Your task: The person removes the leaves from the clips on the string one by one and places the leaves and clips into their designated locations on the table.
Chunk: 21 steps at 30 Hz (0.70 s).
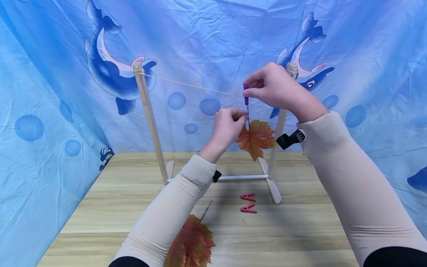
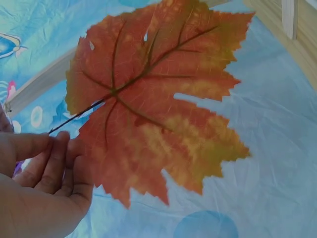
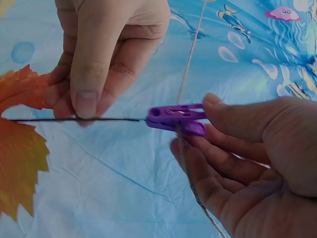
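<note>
An orange-red maple leaf hangs below the string, its dark stem pointing up. My left hand pinches that stem between thumb and fingers. Above it, my right hand pinches a purple clothespin by its handle end. In the right wrist view the string passes at the clothespin's middle, and the stem's tip meets the clothespin's nose. Whether the jaws bite on the stem I cannot tell.
The string runs between two wooden posts joined low down by a white bar. Two pink clothespins lie on the wooden table. More maple leaves lie at the front, partly under my left sleeve. A blue dolphin-print cloth hangs behind.
</note>
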Each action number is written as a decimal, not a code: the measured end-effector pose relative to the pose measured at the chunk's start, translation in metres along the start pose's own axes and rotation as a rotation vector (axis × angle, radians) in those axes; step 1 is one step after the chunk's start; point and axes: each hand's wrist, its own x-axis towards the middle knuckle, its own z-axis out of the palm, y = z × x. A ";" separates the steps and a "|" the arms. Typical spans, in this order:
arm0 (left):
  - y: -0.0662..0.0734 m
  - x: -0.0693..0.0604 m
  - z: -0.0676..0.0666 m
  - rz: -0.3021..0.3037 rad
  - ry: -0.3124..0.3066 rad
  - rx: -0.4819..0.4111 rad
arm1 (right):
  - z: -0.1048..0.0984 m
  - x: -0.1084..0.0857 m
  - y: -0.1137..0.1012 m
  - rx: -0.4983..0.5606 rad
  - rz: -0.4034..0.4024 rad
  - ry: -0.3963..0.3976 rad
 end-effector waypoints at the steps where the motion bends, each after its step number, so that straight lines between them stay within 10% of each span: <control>1: 0.000 0.000 0.002 0.005 0.007 -0.008 | 0.001 0.000 0.001 0.005 0.006 0.014; 21: -0.003 -0.013 0.004 0.005 0.000 -0.002 | -0.003 -0.005 -0.005 0.097 0.053 0.257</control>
